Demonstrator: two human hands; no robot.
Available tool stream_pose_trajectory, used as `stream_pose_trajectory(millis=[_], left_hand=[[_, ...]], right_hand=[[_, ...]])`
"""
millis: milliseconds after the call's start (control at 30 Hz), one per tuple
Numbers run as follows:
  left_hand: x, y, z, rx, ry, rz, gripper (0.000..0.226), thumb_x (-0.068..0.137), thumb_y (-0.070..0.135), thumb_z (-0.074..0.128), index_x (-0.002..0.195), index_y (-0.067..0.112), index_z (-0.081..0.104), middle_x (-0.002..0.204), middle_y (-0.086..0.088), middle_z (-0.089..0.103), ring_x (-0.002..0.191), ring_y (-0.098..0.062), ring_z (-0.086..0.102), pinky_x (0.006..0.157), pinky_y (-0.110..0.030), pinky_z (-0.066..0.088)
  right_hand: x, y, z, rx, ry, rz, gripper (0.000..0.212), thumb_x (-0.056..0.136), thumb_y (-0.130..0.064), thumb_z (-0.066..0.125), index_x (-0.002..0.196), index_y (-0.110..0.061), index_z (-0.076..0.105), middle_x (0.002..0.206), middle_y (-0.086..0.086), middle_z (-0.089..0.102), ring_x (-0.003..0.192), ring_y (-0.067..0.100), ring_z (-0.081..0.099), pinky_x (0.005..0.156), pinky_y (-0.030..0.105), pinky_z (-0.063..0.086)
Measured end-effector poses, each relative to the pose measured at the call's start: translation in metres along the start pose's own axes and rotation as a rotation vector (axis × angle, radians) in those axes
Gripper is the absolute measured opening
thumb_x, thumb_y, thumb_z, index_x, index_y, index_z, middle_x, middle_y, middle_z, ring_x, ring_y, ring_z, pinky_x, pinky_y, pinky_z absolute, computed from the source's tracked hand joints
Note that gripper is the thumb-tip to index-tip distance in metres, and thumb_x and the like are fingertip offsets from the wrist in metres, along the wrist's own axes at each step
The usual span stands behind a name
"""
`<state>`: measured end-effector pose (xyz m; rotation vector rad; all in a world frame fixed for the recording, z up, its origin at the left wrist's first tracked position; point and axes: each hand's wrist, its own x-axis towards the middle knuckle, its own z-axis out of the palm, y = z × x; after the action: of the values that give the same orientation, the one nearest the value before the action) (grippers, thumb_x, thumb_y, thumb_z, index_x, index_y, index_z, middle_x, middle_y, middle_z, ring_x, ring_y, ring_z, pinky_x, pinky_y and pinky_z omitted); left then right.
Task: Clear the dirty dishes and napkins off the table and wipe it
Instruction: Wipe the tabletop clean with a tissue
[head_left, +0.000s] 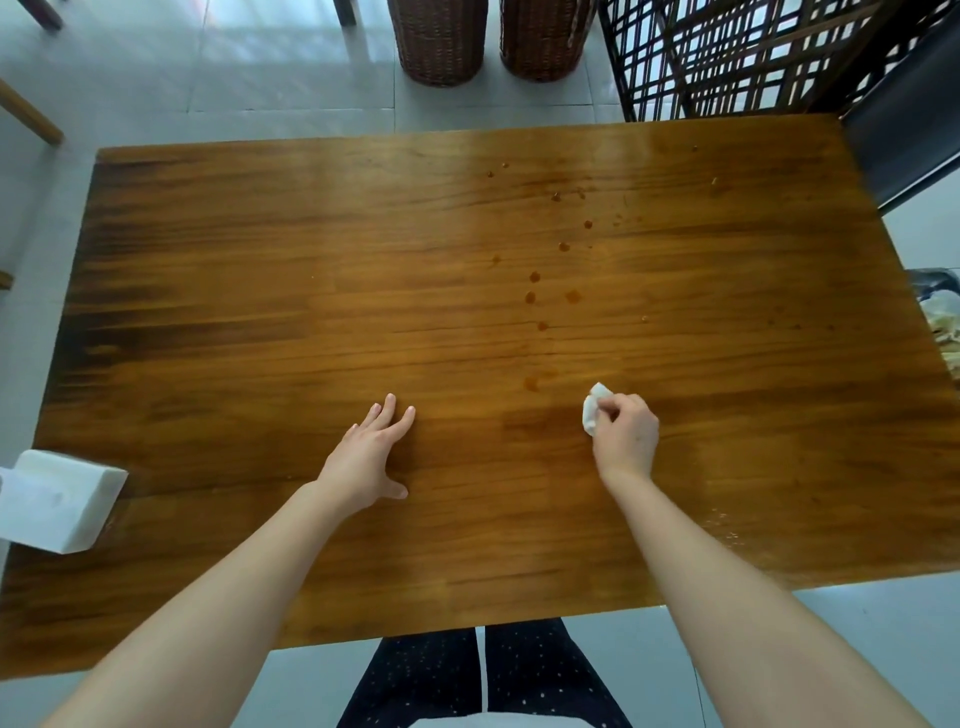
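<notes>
A wooden table (260, 322) fills the view. My right hand (626, 436) grips a crumpled white napkin (592, 413) and holds it against the tabletop near the front middle. Just above the napkin, a trail of several brown spots (537, 299) runs up toward the table's far right. My left hand (371, 457) rests flat on the wood with fingers spread, to the left of the napkin. No dishes show on the tabletop.
A white tissue box (57, 501) sits at the table's front left corner. Two wicker baskets (439, 41) and a dark lattice screen (737, 57) stand beyond the far edge. A dark chair (904, 140) is at the far right, something pale (943, 338) off the right edge.
</notes>
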<state>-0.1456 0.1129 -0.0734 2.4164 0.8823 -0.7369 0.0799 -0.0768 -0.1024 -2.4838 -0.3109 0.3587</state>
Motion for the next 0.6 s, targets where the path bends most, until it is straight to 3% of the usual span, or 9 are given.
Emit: stream_pose_trajectory(millis=[133, 267, 367, 400, 467, 533, 600], left_hand=[[-0.002, 0.002, -0.003, -0.001, -0.011, -0.016, 0.112, 0.074, 0.025, 0.081, 0.154, 0.024, 0.003, 0.161, -0.004, -0.01, 0.148, -0.022, -0.004, 0.119, -0.039, 0.011], [-0.002, 0.006, -0.003, 0.012, -0.016, -0.041, 0.111, 0.075, 0.025, 0.081, 0.154, 0.026, 0.003, 0.161, -0.003, -0.01, 0.148, -0.021, -0.004, 0.119, -0.039, 0.011], [0.0, 0.005, -0.002, 0.01, -0.015, -0.05, 0.112, 0.075, 0.024, 0.081, 0.154, 0.026, 0.002, 0.161, -0.003, -0.011, 0.148, -0.02, -0.004, 0.12, -0.038, 0.011], [0.0, 0.004, -0.002, 0.007, -0.018, -0.046, 0.112, 0.075, 0.024, 0.081, 0.154, 0.026, 0.002, 0.161, -0.002, -0.011, 0.148, -0.02, -0.004, 0.12, -0.039, 0.01], [0.0, 0.003, -0.001, 0.003, -0.03, -0.039, 0.112, 0.075, 0.025, 0.081, 0.154, 0.026, 0.002, 0.161, -0.003, -0.011, 0.148, -0.021, -0.005, 0.12, -0.04, 0.01], [-0.001, 0.003, -0.002, 0.005, -0.025, -0.04, 0.112, 0.075, 0.024, 0.081, 0.154, 0.026, 0.002, 0.161, -0.003, -0.011, 0.148, -0.021, -0.005, 0.12, -0.04, 0.01], [-0.001, 0.004, -0.002, 0.002, -0.023, -0.042, 0.111, 0.075, 0.023, 0.081, 0.154, 0.026, 0.002, 0.161, -0.003, -0.011, 0.148, -0.02, -0.005, 0.12, -0.039, 0.009]], right_hand=[[-0.03, -0.027, 0.027, -0.006, -0.158, -0.125, 0.02, 0.095, -0.007, 0.049, 0.093, -0.002, 0.069, 0.095, 0.008, 0.061, 0.09, 0.024, 0.058, 0.073, 0.032, 0.046], [-0.07, -0.046, 0.057, -0.114, -0.41, -0.515, 0.017, 0.094, -0.006, 0.054, 0.102, -0.004, 0.069, 0.104, 0.007, 0.062, 0.096, 0.02, 0.057, 0.081, 0.029, 0.05], [-0.054, -0.045, 0.052, -0.202, -0.536, -0.715, 0.017, 0.093, -0.004, 0.053, 0.1, 0.0, 0.068, 0.099, 0.012, 0.062, 0.092, 0.025, 0.057, 0.078, 0.034, 0.049], [-0.04, -0.043, 0.047, -0.202, -0.525, -0.698, 0.016, 0.09, -0.002, 0.054, 0.096, 0.002, 0.068, 0.096, 0.014, 0.061, 0.091, 0.027, 0.056, 0.077, 0.034, 0.045], [-0.006, -0.036, 0.033, -0.122, -0.392, -0.484, 0.015, 0.087, 0.002, 0.054, 0.091, 0.002, 0.069, 0.089, 0.013, 0.058, 0.086, 0.026, 0.054, 0.072, 0.029, 0.039], [0.025, -0.024, 0.017, -0.069, -0.219, -0.266, 0.018, 0.091, -0.001, 0.05, 0.091, -0.001, 0.069, 0.085, 0.006, 0.054, 0.082, 0.023, 0.054, 0.067, 0.026, 0.039], [0.04, -0.016, 0.009, -0.072, -0.13, -0.174, 0.021, 0.096, -0.006, 0.048, 0.091, -0.002, 0.068, 0.086, 0.003, 0.052, 0.083, 0.024, 0.055, 0.066, 0.025, 0.04]])
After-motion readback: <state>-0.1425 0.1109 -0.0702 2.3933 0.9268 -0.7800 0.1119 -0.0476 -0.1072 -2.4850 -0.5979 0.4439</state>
